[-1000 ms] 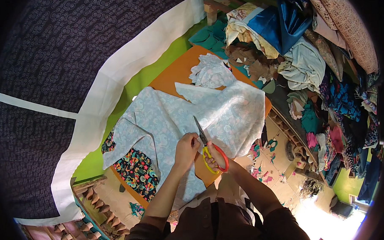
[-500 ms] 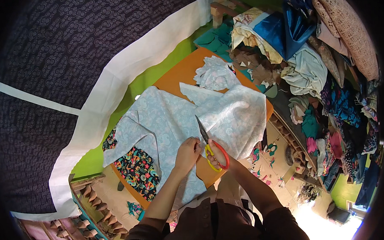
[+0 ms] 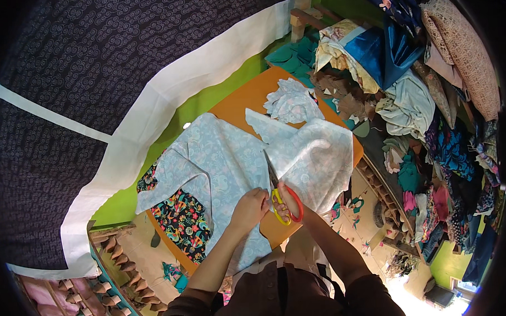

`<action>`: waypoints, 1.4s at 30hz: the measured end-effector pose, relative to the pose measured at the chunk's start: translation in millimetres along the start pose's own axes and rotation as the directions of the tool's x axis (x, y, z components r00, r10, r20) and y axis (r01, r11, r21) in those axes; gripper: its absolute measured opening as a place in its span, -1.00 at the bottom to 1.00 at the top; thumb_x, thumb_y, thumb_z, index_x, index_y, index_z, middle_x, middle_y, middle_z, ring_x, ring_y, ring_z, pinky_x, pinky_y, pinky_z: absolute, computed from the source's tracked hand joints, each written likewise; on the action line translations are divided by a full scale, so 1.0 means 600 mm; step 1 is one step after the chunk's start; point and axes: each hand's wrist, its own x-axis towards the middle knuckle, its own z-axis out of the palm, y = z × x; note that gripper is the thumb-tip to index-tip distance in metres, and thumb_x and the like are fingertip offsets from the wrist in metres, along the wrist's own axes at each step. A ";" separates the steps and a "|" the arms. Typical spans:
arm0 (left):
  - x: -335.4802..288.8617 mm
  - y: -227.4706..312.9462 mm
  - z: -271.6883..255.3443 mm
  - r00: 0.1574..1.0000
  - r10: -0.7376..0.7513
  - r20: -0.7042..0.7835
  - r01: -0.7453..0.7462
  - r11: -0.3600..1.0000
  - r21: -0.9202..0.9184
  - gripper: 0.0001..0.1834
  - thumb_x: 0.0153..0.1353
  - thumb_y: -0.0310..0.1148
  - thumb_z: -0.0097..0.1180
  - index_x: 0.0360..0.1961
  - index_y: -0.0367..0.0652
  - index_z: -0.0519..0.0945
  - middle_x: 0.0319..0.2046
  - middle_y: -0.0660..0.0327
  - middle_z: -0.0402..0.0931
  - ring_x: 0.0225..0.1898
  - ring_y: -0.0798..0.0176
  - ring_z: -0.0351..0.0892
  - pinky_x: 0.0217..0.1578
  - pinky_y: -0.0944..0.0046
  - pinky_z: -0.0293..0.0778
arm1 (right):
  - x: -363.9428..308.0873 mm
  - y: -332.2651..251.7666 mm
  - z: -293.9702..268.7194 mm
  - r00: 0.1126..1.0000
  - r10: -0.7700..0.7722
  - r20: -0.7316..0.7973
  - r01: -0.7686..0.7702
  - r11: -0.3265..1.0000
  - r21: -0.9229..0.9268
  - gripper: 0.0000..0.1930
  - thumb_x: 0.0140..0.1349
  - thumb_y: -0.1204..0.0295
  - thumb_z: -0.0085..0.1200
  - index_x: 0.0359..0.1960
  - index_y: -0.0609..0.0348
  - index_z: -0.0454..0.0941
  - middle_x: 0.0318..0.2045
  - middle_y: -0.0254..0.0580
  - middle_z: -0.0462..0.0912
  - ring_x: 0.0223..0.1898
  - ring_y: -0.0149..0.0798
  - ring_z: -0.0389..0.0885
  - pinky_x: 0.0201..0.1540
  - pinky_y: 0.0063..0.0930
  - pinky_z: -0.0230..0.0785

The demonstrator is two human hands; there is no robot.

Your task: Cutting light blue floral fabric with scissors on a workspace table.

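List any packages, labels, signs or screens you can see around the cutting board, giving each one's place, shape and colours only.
None can be made out: only cloth is in view, the pale blue fabric being cut with scissors on the orange board, and piled fabrics to the right.

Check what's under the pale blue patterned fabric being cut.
Under the pale blue patterned fabric lie an orange board and a black floral cloth, both showing at its edges. Anything beneath its middle is covered.
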 end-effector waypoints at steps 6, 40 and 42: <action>-0.005 0.001 0.007 0.999 0.036 -0.006 -0.036 0.999 0.019 -0.89 -0.07 -0.47 -0.04 -0.50 -0.29 0.40 -0.53 0.04 0.36 -0.44 -0.02 0.40 -0.39 0.13 0.35 | 0.002 -0.005 0.000 1.000 0.004 0.020 -0.005 0.999 0.051 -0.36 -0.08 -0.38 -0.38 -0.54 0.02 0.15 -0.79 -0.52 0.05 -0.88 -0.61 -0.04 -0.86 -0.71 -0.10; -0.062 -0.006 0.028 1.000 -0.006 0.010 0.005 0.988 0.156 -0.86 -0.11 -0.40 -0.01 -0.49 -0.20 0.38 -0.53 0.10 0.39 -0.46 0.02 0.43 -0.45 0.13 0.36 | 0.001 -0.024 0.008 0.994 0.071 0.087 -0.069 0.997 -0.027 -0.36 -0.05 -0.38 -0.46 -0.55 0.01 0.13 -0.80 -0.53 0.02 -0.85 -0.59 -0.12 -0.82 -0.70 -0.24; -0.072 -0.007 0.036 1.000 0.002 0.025 -0.006 0.988 0.157 -0.86 -0.11 -0.41 -0.01 -0.48 -0.20 0.38 -0.53 0.10 0.39 -0.46 0.01 0.42 -0.45 0.13 0.36 | 0.000 -0.028 0.011 0.996 0.049 0.072 -0.047 0.999 -0.017 -0.36 -0.05 -0.38 -0.46 -0.55 0.01 0.13 -0.80 -0.53 0.02 -0.85 -0.59 -0.12 -0.82 -0.70 -0.24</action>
